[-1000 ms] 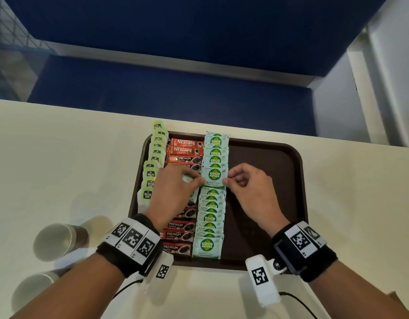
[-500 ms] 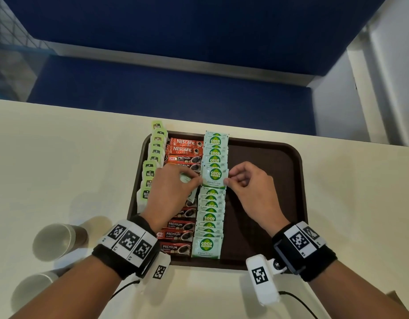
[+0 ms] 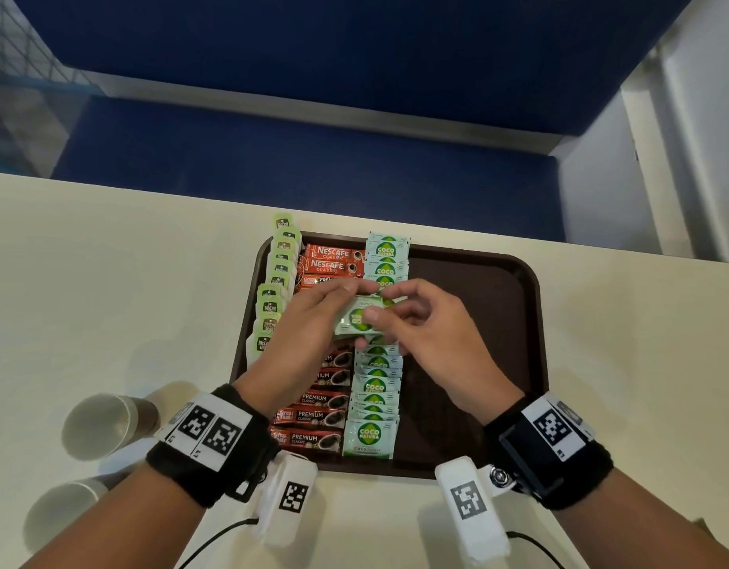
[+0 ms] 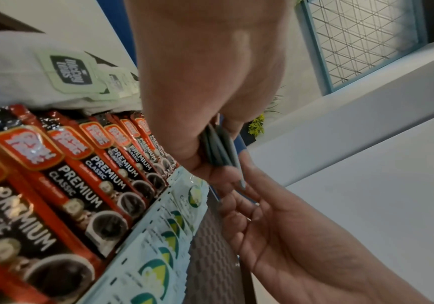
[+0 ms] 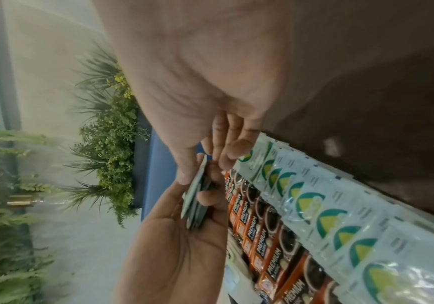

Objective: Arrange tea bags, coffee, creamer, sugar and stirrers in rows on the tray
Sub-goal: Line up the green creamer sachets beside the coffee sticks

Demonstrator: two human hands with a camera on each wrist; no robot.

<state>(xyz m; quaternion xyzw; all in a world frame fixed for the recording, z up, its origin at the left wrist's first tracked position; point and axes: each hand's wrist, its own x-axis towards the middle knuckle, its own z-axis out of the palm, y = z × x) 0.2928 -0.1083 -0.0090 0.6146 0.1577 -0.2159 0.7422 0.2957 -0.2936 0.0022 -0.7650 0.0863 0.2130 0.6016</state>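
Dark brown plastic tray, rectangular, at the middle of the tabletop's near edge.

Row, tray's left edge: pale green tea bags, overlapped, the farthest one past the tray's far rim. Judged done.

Row beside it: red-and-black coffee stick sachets, overlapped. Judged done.

Row at tray's middle: white-and-green Coco Natura sachets, overlapped, with a break where the hands work. Judged in progress.

Left hand: fingers curled, holding a small stack of the same sachets above the row.

Right hand: thumb and fingers pinching that stack's right end.

Tray's right half: bare. No stirrers in view; remaining rows judged outstanding.

Two grey paper cups, tabletop's near left.
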